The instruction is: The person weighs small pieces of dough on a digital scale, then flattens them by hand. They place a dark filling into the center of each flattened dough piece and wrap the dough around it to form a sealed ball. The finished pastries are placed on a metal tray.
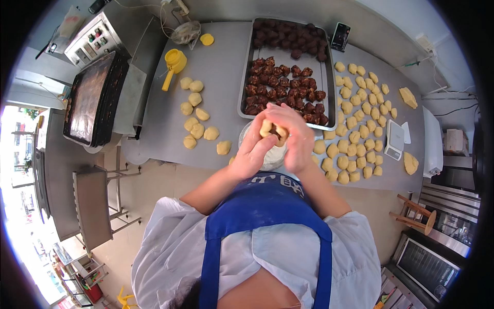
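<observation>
Between my left hand [252,145] and my right hand [295,135] is a piece of pale yellow dough [281,133], wrapped part way around a dark filling that shows through its gap. Both hands cup it over a round bowl of white flour [273,158]. Just beyond my fingers, a metal tray [285,58] holds rows of dark brown nutty balls [272,81] and a heap of smoother dark balls [289,36]. Many plain dough pieces [342,146] lie right of the tray. Rounded dough balls [197,130] are on the left.
A yellow handled container [175,61] and its yellow lid [207,39] are at the table's back left. A phone [340,36] leans at the back. A white scale [394,140] and larger dough lumps [408,97] sit at right. Stacked black baking trays [90,100] stand far left.
</observation>
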A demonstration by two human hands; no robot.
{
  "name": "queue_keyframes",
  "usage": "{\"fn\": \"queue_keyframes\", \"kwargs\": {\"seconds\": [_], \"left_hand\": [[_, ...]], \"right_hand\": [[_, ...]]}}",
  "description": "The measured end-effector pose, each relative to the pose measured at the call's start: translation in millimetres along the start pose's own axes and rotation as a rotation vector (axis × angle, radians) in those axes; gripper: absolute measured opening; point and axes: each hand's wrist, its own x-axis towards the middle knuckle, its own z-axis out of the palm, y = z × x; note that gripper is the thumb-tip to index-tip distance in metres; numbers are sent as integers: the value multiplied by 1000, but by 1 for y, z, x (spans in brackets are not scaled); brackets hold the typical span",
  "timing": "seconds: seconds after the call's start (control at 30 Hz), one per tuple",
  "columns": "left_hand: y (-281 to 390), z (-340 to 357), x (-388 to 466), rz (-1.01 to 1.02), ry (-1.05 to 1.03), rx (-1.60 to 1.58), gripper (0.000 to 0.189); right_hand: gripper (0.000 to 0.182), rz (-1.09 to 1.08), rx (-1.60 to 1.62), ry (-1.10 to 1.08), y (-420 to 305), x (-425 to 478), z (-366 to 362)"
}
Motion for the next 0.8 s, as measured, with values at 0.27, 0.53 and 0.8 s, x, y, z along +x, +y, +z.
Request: {"fn": "queue_keyframes", "kwargs": {"seconds": [0.27, 0.53, 0.8], "left_hand": [[4, 14, -1, 30, 4, 19, 66], [12, -1, 0, -17, -92, 80, 67], [12, -9, 11, -265, 291, -731, 53]], "right_hand": [[27, -27, 32, 218, 3, -4, 14], [33, -254, -18, -4, 4, 13, -5], [46, -110, -416, -286, -13, 10, 13]]}}
